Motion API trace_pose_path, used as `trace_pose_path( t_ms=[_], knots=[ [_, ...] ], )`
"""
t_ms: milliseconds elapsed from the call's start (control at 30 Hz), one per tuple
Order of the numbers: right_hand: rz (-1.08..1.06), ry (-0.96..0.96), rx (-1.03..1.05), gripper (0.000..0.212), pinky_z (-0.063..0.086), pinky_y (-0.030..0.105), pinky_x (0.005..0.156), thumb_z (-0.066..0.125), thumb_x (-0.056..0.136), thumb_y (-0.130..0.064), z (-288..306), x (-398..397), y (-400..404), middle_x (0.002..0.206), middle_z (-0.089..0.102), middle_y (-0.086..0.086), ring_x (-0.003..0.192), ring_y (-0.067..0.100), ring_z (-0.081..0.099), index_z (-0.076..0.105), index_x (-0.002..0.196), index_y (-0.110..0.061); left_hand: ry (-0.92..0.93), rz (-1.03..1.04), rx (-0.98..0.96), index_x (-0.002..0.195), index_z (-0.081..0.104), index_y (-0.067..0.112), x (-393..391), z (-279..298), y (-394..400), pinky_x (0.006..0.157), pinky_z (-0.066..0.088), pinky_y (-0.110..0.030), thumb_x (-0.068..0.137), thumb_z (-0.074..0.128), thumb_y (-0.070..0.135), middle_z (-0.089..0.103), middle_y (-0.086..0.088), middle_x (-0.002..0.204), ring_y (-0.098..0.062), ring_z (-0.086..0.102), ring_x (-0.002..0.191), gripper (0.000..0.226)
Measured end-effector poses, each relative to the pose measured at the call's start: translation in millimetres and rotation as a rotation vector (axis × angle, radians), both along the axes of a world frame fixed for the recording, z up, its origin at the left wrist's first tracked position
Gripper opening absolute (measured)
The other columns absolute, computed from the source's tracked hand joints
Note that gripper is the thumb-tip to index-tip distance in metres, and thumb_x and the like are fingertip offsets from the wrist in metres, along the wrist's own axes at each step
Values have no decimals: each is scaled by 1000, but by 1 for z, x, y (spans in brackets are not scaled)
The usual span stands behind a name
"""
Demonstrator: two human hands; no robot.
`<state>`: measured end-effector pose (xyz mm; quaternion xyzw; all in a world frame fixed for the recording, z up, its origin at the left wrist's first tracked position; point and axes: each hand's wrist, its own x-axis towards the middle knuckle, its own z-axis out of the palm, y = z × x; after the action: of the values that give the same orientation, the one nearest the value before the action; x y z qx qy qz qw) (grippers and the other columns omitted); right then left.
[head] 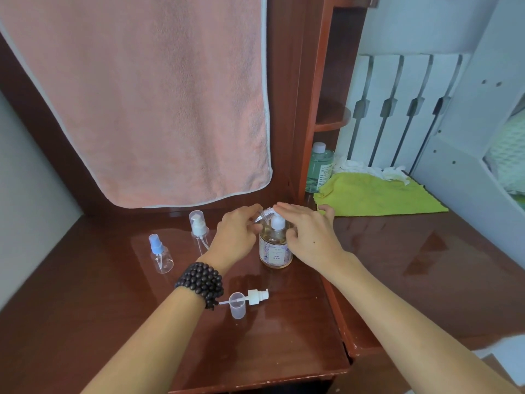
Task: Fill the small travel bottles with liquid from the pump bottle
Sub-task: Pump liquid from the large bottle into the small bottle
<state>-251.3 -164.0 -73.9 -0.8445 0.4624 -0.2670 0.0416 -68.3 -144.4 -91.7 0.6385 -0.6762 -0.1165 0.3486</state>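
Head view, looking down on a red-brown bench (426,265): I count one pump bottle (275,248), standing upright near the middle, with amber liquid, a patterned label and a white pump head. My left hand (235,237) is at its left shoulder, fingers (250,210) curled and pinching a small clear travel bottle (260,217) held tilted against the pump's nozzle. My right hand (309,237) lies over the pump head from the right, fingers loosely spread and laid forward across the top, thumb down beside the bottle's neck. I cannot tell whether any liquid is coming out.

Two more travel bottles stand upright to the left, well apart from each other: a blue-topped spray bottle (160,255) nearest the left edge and a white-pump bottle (199,230) with a clear cap just beside my left hand. Both look empty.

Near me on the bench lie one loose white pump insert (254,297) on its side, and one clear cap (237,305) touching its dip tube.

One string of dark beads (201,282) wraps my left wrist. One pink towel (142,95) hangs behind. At the back right sit one green bottle (319,166), one yellow-green cloth (377,194) and some crumpled white tissue (369,167).
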Motion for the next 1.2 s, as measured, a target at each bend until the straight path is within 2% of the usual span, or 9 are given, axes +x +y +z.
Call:
trace_pose_path(
  t_ms=[200,367,500,767,900,1000,1200],
  knots=[
    [2,3,5,63,14,43,104,50,74,-6,4,0,-1,139,53,-15,129,5,47,58,131,-33,18,-15,11,108,60,30,2,5,0,87,51,-45,86,63,13,66,11,93,-14,61,88,28],
    [33,29,-9,63,14,46,105,39,72,-16,17,-1,-5,138,54,-14,131,9,46,58,131,-32,-6,-38,16,103,61,33,5,18,-3,85,51,-47,87,61,15,64,13,89,-14,59,86,24],
    [26,23,-15,60,15,46,105,48,77,-8,15,0,-2,140,53,-13,130,8,47,57,132,-31,-11,-51,12,102,60,32,5,15,-4,85,51,-47,87,61,15,63,13,89,-15,60,86,23],
    [14,59,-38,63,15,45,102,51,75,-4,1,0,2,142,52,-11,127,7,49,56,133,-27,14,-44,10,103,60,30,2,3,-2,86,51,-49,85,62,10,65,9,90,-18,61,89,27],
    [23,66,-13,62,14,43,102,45,74,-11,0,-1,-4,140,53,-12,129,7,48,57,132,-30,39,-43,12,106,61,29,0,1,0,88,51,-47,84,62,9,68,10,95,-15,63,91,29],
    [35,75,-1,65,15,47,105,37,71,-17,5,-3,-10,139,54,-13,132,10,45,57,132,-31,41,-34,13,109,63,27,1,4,-2,89,50,-45,85,63,10,68,9,98,-15,63,92,29],
    [59,48,-56,67,17,47,104,38,69,-12,6,0,-6,138,55,-10,129,10,49,59,131,-28,31,-34,1,107,62,30,4,10,1,88,51,-46,86,63,12,67,10,95,-16,63,91,28]
  ],
)
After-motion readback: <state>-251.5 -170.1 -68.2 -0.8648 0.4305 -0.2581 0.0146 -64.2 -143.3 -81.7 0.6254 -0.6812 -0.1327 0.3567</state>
